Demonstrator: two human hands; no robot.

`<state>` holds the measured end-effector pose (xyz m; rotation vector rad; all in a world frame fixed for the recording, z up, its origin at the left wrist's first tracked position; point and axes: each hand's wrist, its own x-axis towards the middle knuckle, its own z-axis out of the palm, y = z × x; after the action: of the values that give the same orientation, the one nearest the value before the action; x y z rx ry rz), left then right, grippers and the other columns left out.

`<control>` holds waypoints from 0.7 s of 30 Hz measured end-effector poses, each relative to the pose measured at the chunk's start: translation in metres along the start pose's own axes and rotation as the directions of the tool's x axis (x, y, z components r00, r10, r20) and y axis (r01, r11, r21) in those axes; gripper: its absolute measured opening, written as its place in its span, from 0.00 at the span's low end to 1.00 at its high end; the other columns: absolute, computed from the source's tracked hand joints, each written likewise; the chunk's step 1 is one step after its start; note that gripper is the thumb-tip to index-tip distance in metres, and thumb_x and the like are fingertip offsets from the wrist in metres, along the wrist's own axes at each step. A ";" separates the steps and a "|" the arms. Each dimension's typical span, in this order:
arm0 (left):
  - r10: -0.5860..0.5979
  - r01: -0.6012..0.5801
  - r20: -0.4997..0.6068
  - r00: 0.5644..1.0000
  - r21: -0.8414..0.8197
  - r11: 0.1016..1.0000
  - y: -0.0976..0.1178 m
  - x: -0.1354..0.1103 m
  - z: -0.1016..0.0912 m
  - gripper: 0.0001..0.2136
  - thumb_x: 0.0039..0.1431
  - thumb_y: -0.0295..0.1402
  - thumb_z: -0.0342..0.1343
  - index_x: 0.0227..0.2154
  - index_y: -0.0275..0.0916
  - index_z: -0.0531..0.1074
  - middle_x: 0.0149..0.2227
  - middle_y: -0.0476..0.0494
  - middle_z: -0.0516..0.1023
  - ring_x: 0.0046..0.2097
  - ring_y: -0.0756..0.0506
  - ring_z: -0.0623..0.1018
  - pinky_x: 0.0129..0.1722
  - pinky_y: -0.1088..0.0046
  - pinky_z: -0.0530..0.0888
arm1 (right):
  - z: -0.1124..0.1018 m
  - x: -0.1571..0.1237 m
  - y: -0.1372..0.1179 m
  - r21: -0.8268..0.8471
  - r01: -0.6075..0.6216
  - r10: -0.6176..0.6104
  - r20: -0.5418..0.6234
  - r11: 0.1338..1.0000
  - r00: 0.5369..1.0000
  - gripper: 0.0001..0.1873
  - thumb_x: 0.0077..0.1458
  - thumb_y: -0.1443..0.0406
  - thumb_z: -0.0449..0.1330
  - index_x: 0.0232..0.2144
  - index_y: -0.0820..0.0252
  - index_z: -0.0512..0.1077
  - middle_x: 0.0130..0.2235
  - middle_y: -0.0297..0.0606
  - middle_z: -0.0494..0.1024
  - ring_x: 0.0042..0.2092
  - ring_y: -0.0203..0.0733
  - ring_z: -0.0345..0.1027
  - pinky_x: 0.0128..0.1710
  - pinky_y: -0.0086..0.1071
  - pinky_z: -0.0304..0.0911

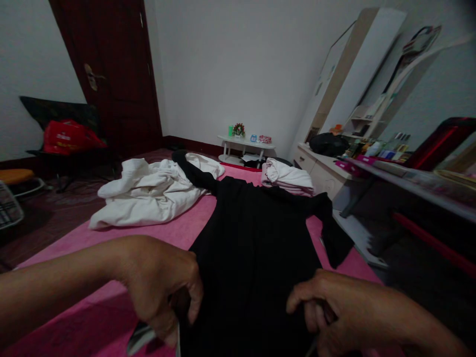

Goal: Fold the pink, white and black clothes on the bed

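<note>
A black long-sleeved garment [256, 238] lies spread out on a pink cover [148, 235], its neck end away from me. One sleeve stretches to the upper left over some white cloth; the other bends down at the right. My left hand [159, 282] is closed at the garment's lower left edge, fingers curled into the black fabric. A pale strip shows beneath that hand. At the lower right edge, my right hand [330, 307] is also closed, thumb and fingers pinching the fabric. The garment's bottom end runs out of view.
Crumpled white cloth [148, 191] lies at the left, and a folded white and pink stack [288, 177] at the far right. A small white table [245, 142] stands by the wall. A cluttered desk [412, 178] borders the right side; a red bag [70, 137] sits on a chair at left.
</note>
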<state>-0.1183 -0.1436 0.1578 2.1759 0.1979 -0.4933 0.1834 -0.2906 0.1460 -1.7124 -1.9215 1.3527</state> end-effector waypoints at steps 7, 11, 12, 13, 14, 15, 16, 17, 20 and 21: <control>0.058 0.148 -0.535 0.843 0.334 0.931 -0.055 0.068 -0.097 0.12 0.56 0.33 0.56 0.43 0.40 0.76 0.43 0.44 0.79 0.44 0.44 0.77 0.46 0.70 0.71 | -0.082 0.097 0.026 0.177 0.200 -0.111 -0.415 0.964 0.903 0.21 0.47 0.59 0.64 0.43 0.63 0.73 0.33 0.38 0.77 0.30 0.36 0.72 0.26 0.26 0.64; 0.069 0.594 -0.819 0.569 0.468 0.654 -0.103 0.103 -0.159 0.17 0.57 0.28 0.51 0.49 0.39 0.72 0.49 0.37 0.75 0.52 0.39 0.73 0.53 0.62 0.66 | -0.115 0.166 0.054 0.045 0.168 -0.105 -0.615 0.985 0.781 0.16 0.50 0.65 0.60 0.42 0.65 0.71 0.31 0.36 0.75 0.30 0.36 0.72 0.27 0.26 0.64; 0.048 0.659 -0.851 0.524 0.440 0.610 -0.113 0.109 -0.170 0.18 0.59 0.28 0.48 0.51 0.39 0.70 0.50 0.36 0.74 0.53 0.39 0.72 0.53 0.61 0.65 | -0.120 0.179 0.062 -0.057 0.124 -0.132 -0.642 0.991 0.755 0.16 0.51 0.67 0.58 0.44 0.65 0.71 0.31 0.36 0.75 0.30 0.36 0.72 0.29 0.27 0.65; 0.020 0.704 -0.871 0.491 0.410 0.580 -0.123 0.113 -0.179 0.18 0.60 0.29 0.46 0.53 0.39 0.69 0.51 0.36 0.73 0.54 0.39 0.71 0.54 0.60 0.64 | -0.124 0.190 0.071 -0.180 0.064 -0.168 -0.655 0.982 0.737 0.17 0.51 0.69 0.57 0.46 0.65 0.70 0.32 0.36 0.76 0.31 0.36 0.72 0.32 0.28 0.65; -0.011 0.733 -0.883 0.470 0.383 0.562 -0.132 0.116 -0.187 0.19 0.61 0.29 0.44 0.54 0.38 0.67 0.52 0.35 0.72 0.55 0.38 0.70 0.55 0.59 0.62 | -0.128 0.198 0.080 -0.303 -0.009 -0.202 -0.656 0.953 0.728 0.20 0.51 0.71 0.56 0.48 0.64 0.69 0.33 0.37 0.76 0.34 0.37 0.72 0.36 0.28 0.64; -0.044 0.752 -0.888 0.458 0.361 0.551 -0.140 0.118 -0.192 0.19 0.62 0.30 0.43 0.55 0.38 0.65 0.53 0.34 0.72 0.56 0.38 0.70 0.55 0.58 0.61 | -0.132 0.204 0.089 -0.400 -0.094 -0.213 -0.657 0.912 0.723 0.22 0.51 0.72 0.56 0.51 0.62 0.68 0.35 0.38 0.77 0.37 0.38 0.72 0.39 0.29 0.63; -0.079 0.764 -0.887 0.456 0.344 0.546 -0.147 0.120 -0.196 0.20 0.62 0.32 0.43 0.57 0.38 0.63 0.54 0.34 0.71 0.56 0.38 0.70 0.55 0.58 0.62 | -0.137 0.208 0.099 -0.448 -0.195 -0.187 -0.674 0.872 0.714 0.24 0.52 0.71 0.57 0.52 0.60 0.67 0.37 0.40 0.78 0.40 0.40 0.72 0.42 0.30 0.63; -0.112 0.767 -0.878 0.465 0.337 0.545 -0.154 0.121 -0.199 0.21 0.63 0.34 0.44 0.58 0.38 0.62 0.54 0.34 0.72 0.55 0.38 0.70 0.54 0.58 0.63 | -0.142 0.209 0.109 -0.447 -0.307 -0.127 -0.713 0.840 0.690 0.24 0.53 0.70 0.57 0.54 0.58 0.67 0.41 0.41 0.78 0.44 0.41 0.71 0.44 0.30 0.62; -0.182 0.742 -0.821 0.542 0.366 0.561 -0.172 0.122 -0.200 0.23 0.62 0.41 0.47 0.59 0.43 0.60 0.52 0.38 0.74 0.51 0.39 0.74 0.48 0.64 0.68 | -0.162 0.209 0.137 -0.265 -0.595 0.112 -0.847 0.759 0.520 0.20 0.57 0.67 0.54 0.52 0.61 0.69 0.47 0.47 0.75 0.50 0.46 0.69 0.47 0.32 0.61; -0.201 0.732 -0.798 0.568 0.379 0.565 -0.177 0.122 -0.200 0.23 0.61 0.42 0.48 0.59 0.45 0.61 0.51 0.39 0.75 0.50 0.40 0.74 0.47 0.65 0.68 | -0.169 0.208 0.144 -0.202 -0.647 0.171 -0.868 0.735 0.466 0.18 0.58 0.66 0.52 0.50 0.63 0.70 0.48 0.50 0.75 0.50 0.47 0.69 0.47 0.33 0.61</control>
<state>-0.0068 0.1182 0.0863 2.9737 1.3122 0.0097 0.3354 -0.0446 0.0510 -2.5708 -1.3335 -0.0919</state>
